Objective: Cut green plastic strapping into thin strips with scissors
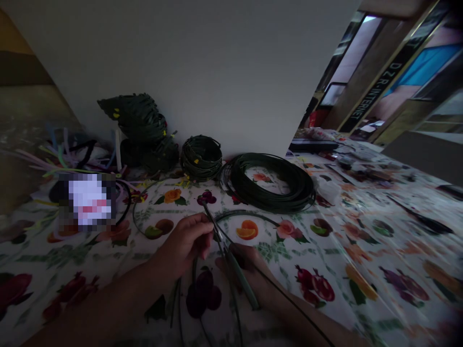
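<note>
My left hand [191, 236] is closed, its thumb and fingertips pinching thin dark green strips [208, 210] over the patterned tablecloth. Close against it, my right hand [256, 270] wraps round a pair of pliers [241, 279] with green handles. The metal jaws of the pliers meet the strips just beside my left fingertips; whether they bite on one I cannot tell. Long strip ends trail down past both wrists, and one bends away to the right behind my hands. Part of my right hand's fingers is hidden behind the pliers.
Behind my hands lies a large coil of dark green strip [273, 205]. Left of it stand a small woven basket [200, 161] and a stack of dark woven pieces [141, 120]. Pastel pipe cleaners [63, 152] lie at far left, and black-handled scissors [427, 221] at right. A white board [202, 72] rises behind.
</note>
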`<state>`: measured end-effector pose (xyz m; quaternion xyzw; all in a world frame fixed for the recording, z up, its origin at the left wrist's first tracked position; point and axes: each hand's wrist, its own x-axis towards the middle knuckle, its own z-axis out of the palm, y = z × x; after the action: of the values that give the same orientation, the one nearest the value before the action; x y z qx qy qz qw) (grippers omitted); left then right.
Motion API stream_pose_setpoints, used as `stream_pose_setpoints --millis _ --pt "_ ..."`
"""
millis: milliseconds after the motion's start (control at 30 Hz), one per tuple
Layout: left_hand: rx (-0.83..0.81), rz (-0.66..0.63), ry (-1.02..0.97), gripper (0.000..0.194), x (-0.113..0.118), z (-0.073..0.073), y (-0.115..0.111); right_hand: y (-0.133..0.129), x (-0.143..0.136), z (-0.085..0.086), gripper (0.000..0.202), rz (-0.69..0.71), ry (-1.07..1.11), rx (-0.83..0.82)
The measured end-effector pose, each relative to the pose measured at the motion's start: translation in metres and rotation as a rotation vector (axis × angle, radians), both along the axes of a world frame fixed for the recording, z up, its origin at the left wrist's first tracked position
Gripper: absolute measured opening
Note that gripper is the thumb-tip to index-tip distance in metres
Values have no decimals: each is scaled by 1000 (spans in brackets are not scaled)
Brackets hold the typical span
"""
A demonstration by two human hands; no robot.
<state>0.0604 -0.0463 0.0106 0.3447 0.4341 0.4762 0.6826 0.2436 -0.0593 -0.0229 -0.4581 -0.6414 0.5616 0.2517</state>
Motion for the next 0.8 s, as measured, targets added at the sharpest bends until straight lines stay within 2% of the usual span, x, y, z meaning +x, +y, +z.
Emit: stream_pose_setpoints --millis 133,300,467,633,800 --pt "-76 -7 -106 21 0 2 0 0 -2 1 30 -9 2 28" --pt "-36 53 -13 21 3 0 -1 0 -3 0 30 -33 2 21" --pt "-27 52 7 22 5 0 -2 -1 -3 2 27 -22 33 -20" --pt "-24 49 15 21 5 2 -2 0 -2 0 32 -41 -20 57" --pt "-21 42 17 21 4 2 -1 4 2 -5 33 -8 -32 62"
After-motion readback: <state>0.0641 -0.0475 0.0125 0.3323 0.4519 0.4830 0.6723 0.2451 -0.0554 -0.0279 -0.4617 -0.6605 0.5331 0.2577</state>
